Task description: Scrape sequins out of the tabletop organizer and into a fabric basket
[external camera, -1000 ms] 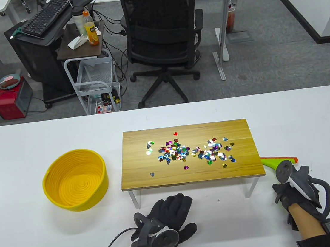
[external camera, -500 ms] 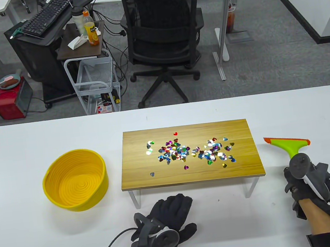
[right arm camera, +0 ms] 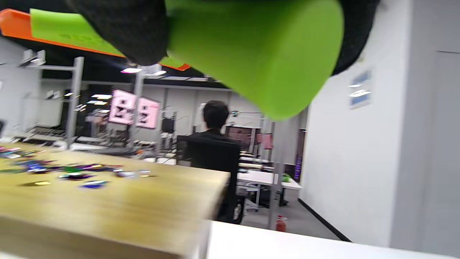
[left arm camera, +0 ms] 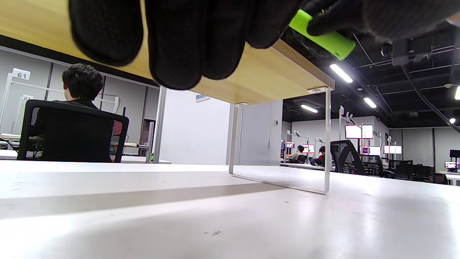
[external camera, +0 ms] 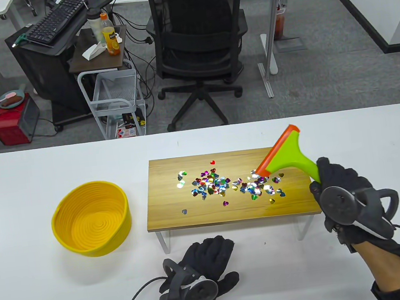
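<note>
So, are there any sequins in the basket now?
No, the yellow basket holds nothing; the sequins lie on the wooden organizer.

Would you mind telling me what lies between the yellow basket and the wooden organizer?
Only bare white table; the table view shows nothing between the yellow basket and the wooden organizer.

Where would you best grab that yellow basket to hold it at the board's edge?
Probably pinch the yellow basket by its upright rim on the near side, coming from above with the left hand. It stands open-topped with a soft, thin wall and no handles showing.
</note>
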A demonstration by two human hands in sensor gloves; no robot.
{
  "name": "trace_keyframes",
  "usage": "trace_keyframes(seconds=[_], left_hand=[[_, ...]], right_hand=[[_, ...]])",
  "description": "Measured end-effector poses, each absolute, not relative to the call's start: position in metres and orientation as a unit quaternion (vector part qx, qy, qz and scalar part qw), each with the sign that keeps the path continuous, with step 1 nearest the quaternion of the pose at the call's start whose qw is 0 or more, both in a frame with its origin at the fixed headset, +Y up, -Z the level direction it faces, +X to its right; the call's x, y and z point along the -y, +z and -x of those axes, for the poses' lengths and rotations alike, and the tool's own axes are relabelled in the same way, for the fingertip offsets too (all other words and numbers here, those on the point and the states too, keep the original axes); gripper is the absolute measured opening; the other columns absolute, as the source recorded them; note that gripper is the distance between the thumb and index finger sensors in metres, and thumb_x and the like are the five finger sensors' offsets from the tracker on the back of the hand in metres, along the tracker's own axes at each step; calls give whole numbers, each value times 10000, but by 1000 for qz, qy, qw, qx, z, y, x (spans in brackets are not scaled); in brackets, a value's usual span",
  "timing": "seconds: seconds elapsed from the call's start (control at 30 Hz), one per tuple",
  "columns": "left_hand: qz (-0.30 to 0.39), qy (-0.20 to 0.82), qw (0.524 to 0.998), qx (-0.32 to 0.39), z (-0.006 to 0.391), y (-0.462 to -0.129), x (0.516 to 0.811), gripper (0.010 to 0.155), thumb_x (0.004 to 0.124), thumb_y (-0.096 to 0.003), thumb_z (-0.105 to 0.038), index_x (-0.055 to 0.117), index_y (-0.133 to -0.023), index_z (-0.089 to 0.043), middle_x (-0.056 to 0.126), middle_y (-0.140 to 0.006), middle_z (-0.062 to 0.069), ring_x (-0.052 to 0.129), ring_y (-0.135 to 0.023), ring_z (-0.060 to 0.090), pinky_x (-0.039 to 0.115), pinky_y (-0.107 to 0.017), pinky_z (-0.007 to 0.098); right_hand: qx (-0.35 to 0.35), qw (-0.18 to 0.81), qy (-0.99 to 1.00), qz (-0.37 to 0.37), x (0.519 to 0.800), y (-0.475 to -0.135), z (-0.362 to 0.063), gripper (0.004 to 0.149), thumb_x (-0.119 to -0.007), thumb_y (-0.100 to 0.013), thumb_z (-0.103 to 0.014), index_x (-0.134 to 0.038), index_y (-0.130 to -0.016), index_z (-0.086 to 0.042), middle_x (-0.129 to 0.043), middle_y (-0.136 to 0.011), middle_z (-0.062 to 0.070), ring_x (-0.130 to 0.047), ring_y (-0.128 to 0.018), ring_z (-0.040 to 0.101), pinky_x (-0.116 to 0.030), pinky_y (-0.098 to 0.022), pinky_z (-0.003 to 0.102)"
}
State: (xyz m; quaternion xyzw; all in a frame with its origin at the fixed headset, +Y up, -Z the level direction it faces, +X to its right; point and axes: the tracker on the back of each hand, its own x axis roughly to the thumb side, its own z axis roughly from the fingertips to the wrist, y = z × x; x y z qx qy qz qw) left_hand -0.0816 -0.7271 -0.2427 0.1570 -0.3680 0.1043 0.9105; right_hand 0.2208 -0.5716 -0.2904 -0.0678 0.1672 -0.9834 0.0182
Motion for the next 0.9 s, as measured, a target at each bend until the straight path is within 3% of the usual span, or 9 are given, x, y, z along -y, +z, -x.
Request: trace_keyframes(seconds=[0.3,0.57,0.9], left_hand=[[-159,103,909,372,82,-242,727,791,671,-414,-718,619,-995,-184,780,-1011,149,896,-815,385,777,-553,626],[-153,102,909,375,79,-241,729,791,670,-413,-720,617,-997,-188,778,-1015,143,891,-823,386,774,-557,629],[-151,105,911,369,83,-243,729,790,670,-415,-719,616,-997,-187,779,-1014,144,892,-821,386,774,-555,630]], right_hand=[[-140,86,-976,145,579,-310,-128,645,-701,-512,-297,-502,-1102,-133,-712,-1022,151,-790,-822,467,-679,-639,641],[-132,112,-966,190,586,-322,-74,638,-683,-500,-281,-519,-1103,-153,-711,-1028,144,-781,-835,466,-653,-658,651],[-131,138,-957,217,590,-329,-41,636,-683,-498,-281,-527,-1101,-153,-714,-1027,145,-784,-832,465,-651,-659,650]])
